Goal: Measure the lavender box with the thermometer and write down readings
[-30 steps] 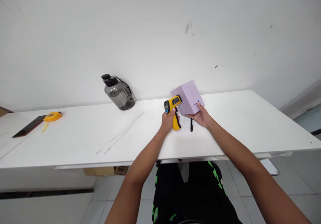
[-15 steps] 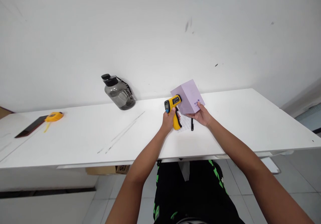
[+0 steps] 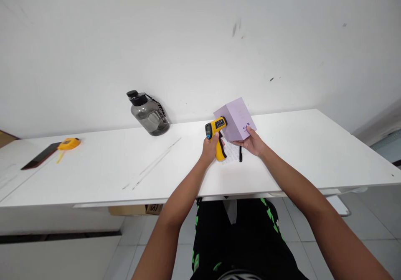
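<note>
My left hand (image 3: 210, 148) is closed around the grip of a yellow and black infrared thermometer (image 3: 220, 124), its small screen facing me. The thermometer's front end is close against a purple box (image 3: 240, 117); whether they touch I cannot tell. My right hand (image 3: 253, 143) holds the box tilted from its lower right, thumb on the face with dark blue marks and fingers underneath. Below the box lies a sheet of paper with handwriting (image 3: 231, 152), partly covered by the thermometer. A black pen (image 3: 240, 154) rests at the paper's right side.
A grey transparent bottle (image 3: 150, 116) with a black lid stands by the wall. Far left on the white table (image 3: 175, 167) are a yellow tape measure (image 3: 69, 143) and a dark flat piece (image 3: 40, 156). Below the table's front edge shows a cardboard box (image 3: 131, 210).
The view has shifted very slightly. Both hands keep their hold, and the thermometer and purple box stay in nearly the same place relative to each other.
</note>
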Demonstrator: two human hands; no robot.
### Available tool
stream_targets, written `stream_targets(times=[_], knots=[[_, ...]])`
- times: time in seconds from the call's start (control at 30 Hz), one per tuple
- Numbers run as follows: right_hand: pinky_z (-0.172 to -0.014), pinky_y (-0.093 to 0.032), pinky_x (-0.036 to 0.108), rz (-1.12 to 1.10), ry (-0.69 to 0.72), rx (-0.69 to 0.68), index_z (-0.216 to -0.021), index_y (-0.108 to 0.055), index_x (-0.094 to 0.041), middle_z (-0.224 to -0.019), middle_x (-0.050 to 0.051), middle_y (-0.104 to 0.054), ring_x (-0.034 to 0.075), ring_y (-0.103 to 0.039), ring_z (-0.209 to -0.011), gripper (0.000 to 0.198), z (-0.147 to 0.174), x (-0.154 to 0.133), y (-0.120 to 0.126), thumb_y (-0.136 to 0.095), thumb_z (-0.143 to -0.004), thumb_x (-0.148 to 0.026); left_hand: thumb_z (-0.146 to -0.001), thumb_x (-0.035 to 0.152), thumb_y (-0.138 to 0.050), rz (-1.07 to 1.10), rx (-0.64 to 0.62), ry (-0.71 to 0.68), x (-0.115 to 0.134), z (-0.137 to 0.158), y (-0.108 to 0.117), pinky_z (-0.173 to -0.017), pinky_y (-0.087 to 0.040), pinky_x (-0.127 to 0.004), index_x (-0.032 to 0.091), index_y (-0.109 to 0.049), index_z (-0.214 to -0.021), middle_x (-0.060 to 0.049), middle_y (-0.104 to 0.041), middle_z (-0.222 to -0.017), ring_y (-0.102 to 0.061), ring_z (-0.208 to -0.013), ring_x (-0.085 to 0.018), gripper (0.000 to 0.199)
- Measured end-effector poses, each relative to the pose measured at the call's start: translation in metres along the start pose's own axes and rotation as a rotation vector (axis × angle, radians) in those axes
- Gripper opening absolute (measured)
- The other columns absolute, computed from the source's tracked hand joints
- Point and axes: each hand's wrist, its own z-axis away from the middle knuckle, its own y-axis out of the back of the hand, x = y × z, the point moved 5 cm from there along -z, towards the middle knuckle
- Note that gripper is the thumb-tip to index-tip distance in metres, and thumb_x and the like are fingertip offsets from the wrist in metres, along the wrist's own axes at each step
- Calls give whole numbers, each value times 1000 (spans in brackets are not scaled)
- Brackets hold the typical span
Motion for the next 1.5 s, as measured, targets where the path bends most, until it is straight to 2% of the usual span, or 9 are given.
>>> stream_targets(times=[0.53,0.67,0.97,1.3,1.5], knots=[[-97,-63,51,11,15,-1,-128,-62,-27,-123,8,-77,26,-76,-105,46,1,0,0,-69,-91,-52,-74,73,-72,-10,-17,0,-2,0,0,-54,-50,-30,19,-60,-74,-3,-63,-60,-59,-54,-15,55],[-94,-64,50,19,16,14,-128,-61,-28,-117,7,-78,26,-77,-102,45,0,0,0,-68,-91,-53,-71,73,-75,-27,-9,-39,-1,-1,0,-56,-50,-29,19,-60,-78,-2,-64,-61,-59,-56,-14,57],[-96,-64,51,38,12,14,-129,-60,-27,-118,9,-78,27,-77,-103,47,1,-2,-1,-67,-91,-54,-71,75,-74,-6,-35,-63,-3,-2,0,-59,-50,-28,17,-63,-90,-1,-64,-62,-60,-57,-14,62],[-103,-60,51,61,-4,8,-130,-59,-29,-126,7,-75,26,-74,-112,45,3,-3,-3,-64,-93,-54,-68,75,-76,-12,-22,-45,-5,-4,0,-57,-50,-27,18,-59,-84,0,-64,-62,-59,-57,-13,62],[-98,-63,50,63,-12,40,-126,-59,-29,-120,7,-77,25,-76,-104,43,2,-2,-2,-65,-92,-54,-69,74,-77,3,-21,-50,-5,-4,-1,-58,-50,-28,18,-60,-90,1,-64,-62,-60,-56,-13,62]])
